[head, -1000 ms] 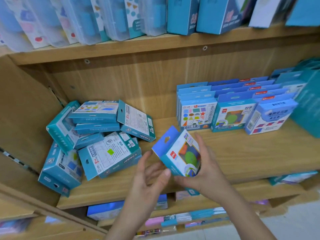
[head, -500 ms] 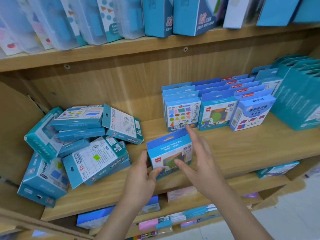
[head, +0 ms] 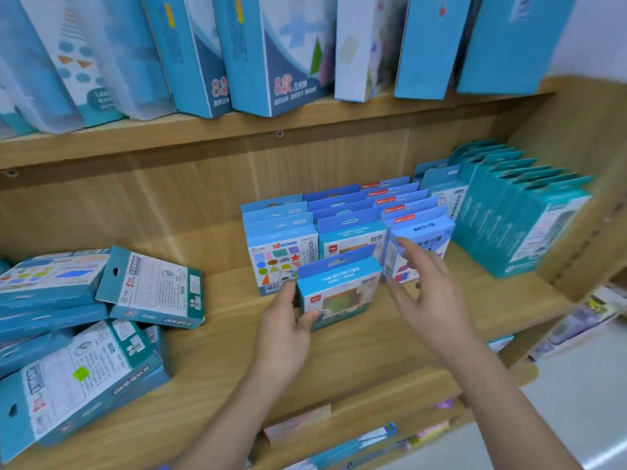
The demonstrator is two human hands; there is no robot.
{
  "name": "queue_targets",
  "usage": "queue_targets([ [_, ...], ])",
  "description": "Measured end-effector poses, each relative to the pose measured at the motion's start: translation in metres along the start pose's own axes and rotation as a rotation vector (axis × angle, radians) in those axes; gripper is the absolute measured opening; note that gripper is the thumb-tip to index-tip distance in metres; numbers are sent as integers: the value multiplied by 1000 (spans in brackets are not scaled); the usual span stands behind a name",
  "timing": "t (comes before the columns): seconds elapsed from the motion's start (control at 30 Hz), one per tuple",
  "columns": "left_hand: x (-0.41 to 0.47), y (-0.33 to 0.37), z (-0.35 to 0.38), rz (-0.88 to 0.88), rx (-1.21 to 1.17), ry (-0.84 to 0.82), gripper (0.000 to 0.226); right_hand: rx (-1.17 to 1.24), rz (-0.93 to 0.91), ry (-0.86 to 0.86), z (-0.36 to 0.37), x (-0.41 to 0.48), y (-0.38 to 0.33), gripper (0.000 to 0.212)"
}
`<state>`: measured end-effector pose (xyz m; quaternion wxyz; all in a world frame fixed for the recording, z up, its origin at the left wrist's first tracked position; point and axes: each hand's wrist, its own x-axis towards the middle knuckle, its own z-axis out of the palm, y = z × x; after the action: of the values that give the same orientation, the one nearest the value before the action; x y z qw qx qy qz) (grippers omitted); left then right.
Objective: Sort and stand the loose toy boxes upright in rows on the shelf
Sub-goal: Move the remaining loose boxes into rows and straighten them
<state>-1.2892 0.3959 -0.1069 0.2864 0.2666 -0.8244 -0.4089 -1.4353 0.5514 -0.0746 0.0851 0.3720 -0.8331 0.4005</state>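
A small blue toy box [head: 339, 290] stands upright on the wooden shelf [head: 339, 351], just in front of the middle row of standing boxes [head: 353, 218]. My left hand [head: 288, 330] holds its lower left corner, thumb on the front face. My right hand [head: 424, 293] hovers off the box's right side with fingers spread, its fingertips near the front box of the right-hand row [head: 424, 242]. A loose pile of teal boxes [head: 84, 327] lies flat and tilted at the shelf's left end.
Taller teal boxes [head: 519, 215] stand in a row at the far right against the side panel. The upper shelf [head: 237, 130] carries large upright boxes. Lower shelves [head: 339, 432] below hold more packets. Bare shelf board lies between the pile and the rows.
The blue box has gone from tilted in both hands to upright and farther back, against the middle row. My right hand has let go and moved right.
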Motion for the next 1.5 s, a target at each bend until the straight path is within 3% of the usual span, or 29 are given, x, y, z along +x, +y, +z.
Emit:
queue_targets([
  [0.33,43,2,55,-3,106,156,54,-303,-46,12,1,44,60,71],
  [0.43,48,8,62,-4,155,211,59,-333,-35,-20,3,52,68,63],
  [0.57,54,14,71,-23,178,227,64,-377,-66,68,6,62,74,47],
  [0.93,57,39,71,-128,720,2,60,-334,-121,158,9,71,81,46],
  [1.0,56,39,67,-106,763,-13,63,-296,-122,143,8,70,81,53],
  [1.07,50,39,62,-48,688,87,67,-199,-50,135,5,68,82,67],
  [1.2,48,43,54,99,460,258,82,345,288,53,-16,85,91,89],
  [1.3,58,44,50,208,520,229,91,572,371,-116,-23,97,100,77],
  [1.4,68,51,47,240,648,121,84,593,340,-117,-22,101,102,60],
  [1.5,72,54,47,209,690,44,77,604,328,-104,-23,102,102,59],
])
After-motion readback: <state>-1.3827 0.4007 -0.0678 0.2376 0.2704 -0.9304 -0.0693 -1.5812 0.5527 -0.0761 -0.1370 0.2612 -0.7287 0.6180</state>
